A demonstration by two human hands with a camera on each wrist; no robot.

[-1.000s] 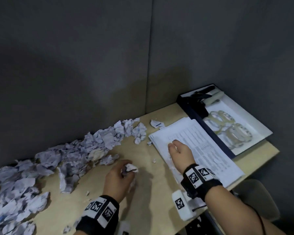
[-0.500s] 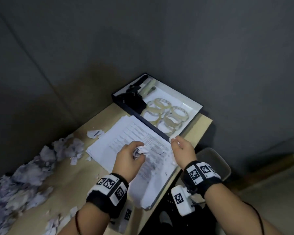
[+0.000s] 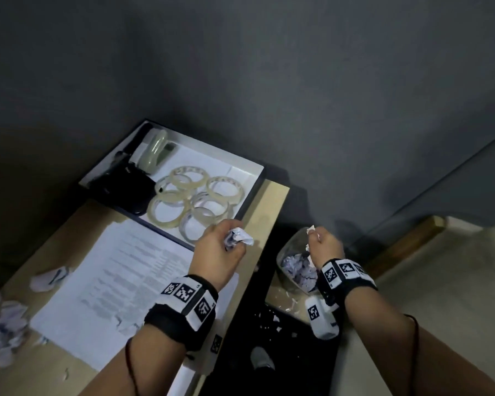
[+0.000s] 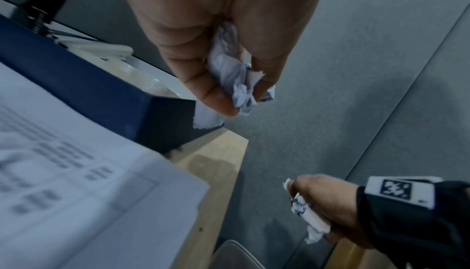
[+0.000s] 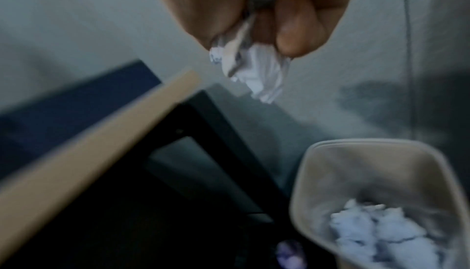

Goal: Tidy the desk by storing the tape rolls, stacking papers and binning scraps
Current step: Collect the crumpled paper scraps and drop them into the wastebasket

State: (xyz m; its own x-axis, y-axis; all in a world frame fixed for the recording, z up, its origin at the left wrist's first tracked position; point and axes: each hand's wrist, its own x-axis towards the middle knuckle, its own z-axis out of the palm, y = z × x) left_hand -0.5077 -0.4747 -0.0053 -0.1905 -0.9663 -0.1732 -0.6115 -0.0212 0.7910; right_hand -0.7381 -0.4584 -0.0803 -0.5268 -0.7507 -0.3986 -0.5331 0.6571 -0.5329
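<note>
Both hands have left the desk top since a second ago. Then, the left hand (image 3: 216, 254) was gathering a scrap near the pile on the left and the right hand (image 3: 325, 242) lay on the papers; now both are out at the desk's right end, each loaded.

Left hand: fingers curled round a crumpled paper ball (image 3: 237, 238), held above the desk (image 3: 272, 201) at its right edge, just near of the storage box (image 3: 253, 192). Not yet over the bin.

Right hand: pinching a smaller torn scrap (image 5: 257, 72), held over the bin (image 5: 338, 172) on the floor right of the desk. The bin already holds crumpled paper (fill level hard to judge, view blurred).

Tape rolls (image 3: 195, 200) lie in the box; papers (image 3: 132, 278) sit in one stack beside it. Judgement: those two sub-tasks look done, and binning is under way. A scrap pile (image 3: 3, 327) remains at the far left, so more trips are likely needed.
</note>
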